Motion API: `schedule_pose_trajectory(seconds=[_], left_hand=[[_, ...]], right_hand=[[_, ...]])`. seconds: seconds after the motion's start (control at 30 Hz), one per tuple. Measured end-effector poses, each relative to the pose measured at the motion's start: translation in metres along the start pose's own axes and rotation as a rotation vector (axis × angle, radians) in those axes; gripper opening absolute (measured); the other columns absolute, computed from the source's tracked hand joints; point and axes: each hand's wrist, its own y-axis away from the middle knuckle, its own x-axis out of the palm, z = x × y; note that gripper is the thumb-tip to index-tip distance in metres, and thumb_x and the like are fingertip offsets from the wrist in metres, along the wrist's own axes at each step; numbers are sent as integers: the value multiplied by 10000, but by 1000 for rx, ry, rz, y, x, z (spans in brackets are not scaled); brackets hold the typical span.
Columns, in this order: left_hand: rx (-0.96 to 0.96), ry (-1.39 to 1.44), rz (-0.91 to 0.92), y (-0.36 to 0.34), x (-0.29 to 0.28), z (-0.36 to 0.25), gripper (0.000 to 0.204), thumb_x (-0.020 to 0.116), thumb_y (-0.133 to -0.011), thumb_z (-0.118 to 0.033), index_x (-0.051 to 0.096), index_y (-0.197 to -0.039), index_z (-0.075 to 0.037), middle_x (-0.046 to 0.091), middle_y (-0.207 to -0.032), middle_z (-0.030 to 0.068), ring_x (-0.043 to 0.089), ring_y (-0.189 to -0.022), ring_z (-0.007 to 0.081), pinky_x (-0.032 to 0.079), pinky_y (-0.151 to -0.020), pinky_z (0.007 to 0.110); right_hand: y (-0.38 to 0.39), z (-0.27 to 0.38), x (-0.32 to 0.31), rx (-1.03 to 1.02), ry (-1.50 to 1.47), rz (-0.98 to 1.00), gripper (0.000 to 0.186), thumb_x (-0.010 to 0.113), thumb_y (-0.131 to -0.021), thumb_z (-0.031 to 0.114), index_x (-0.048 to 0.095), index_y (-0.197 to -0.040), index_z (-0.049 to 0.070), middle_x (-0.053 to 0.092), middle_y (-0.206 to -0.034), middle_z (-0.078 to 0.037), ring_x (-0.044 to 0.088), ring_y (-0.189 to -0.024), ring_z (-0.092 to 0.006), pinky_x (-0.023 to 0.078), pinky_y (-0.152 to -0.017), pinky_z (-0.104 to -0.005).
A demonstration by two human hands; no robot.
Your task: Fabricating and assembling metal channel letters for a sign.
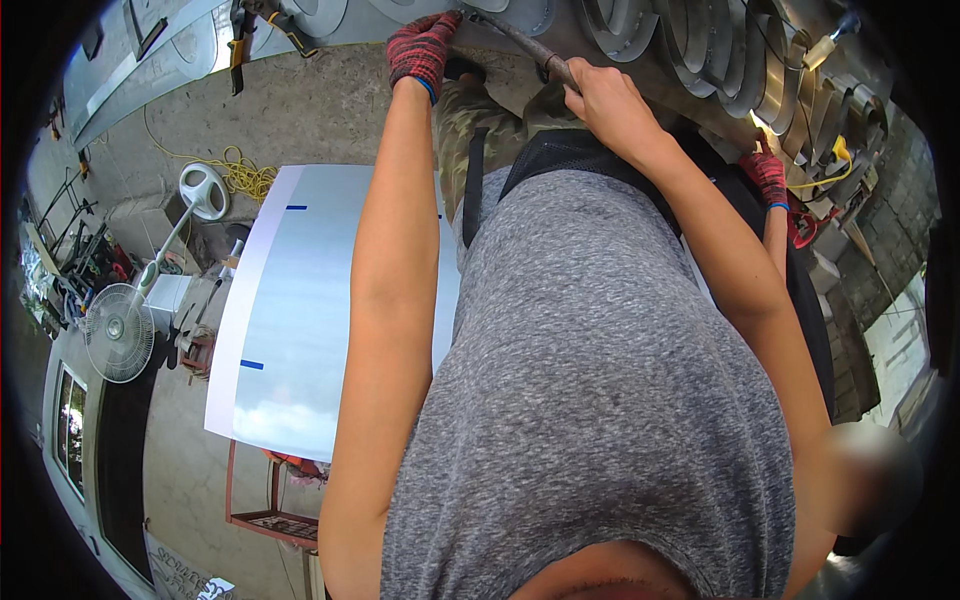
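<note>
My left hand [420, 48], in a red and black knit glove, is at the top centre by the edge of a pale sheet surface. Its fingers are closed near the far end of a long dark rod-like tool [520, 42]; what they pinch is too small to make out. My bare right hand [612, 105] wraps around the brownish handle of that tool, which slants up and left toward the glove. The tool's exact kind cannot be told. Curved metal strips [620, 30] with notched edges stand just beyond my right hand.
A co-worker's gloved hand [767, 178] is at the right near more bent strips [790, 95]. Yellow-and-black hand tools [240, 45] lie upper left. Behind are a shiny sheet panel [300, 300], a white fan [120, 330] and a coiled yellow cable [245, 175].
</note>
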Motion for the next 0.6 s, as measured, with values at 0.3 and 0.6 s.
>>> schedule_pose_trajectory(seconds=[0.3,0.6], left_hand=[[-25,-21,-8,5,-1,-7,375,786,-806,-286,737,-1068,-22,729,-1009,95,639,-943,178,466,-900,321],[-16,25,6,3,0,-5,392,784,-811,-284,726,-1075,-1,729,-1008,93,631,-928,175,462,-894,313]], right_hand=[[5,-1,2,10,-8,-25,168,574,-868,103,532,-921,-50,640,-788,-288,633,-808,-470,504,-737,-532],[8,-2,3,-25,16,-58,182,573,-876,114,524,-908,-58,649,-808,-278,637,-813,-462,507,-737,-529]])
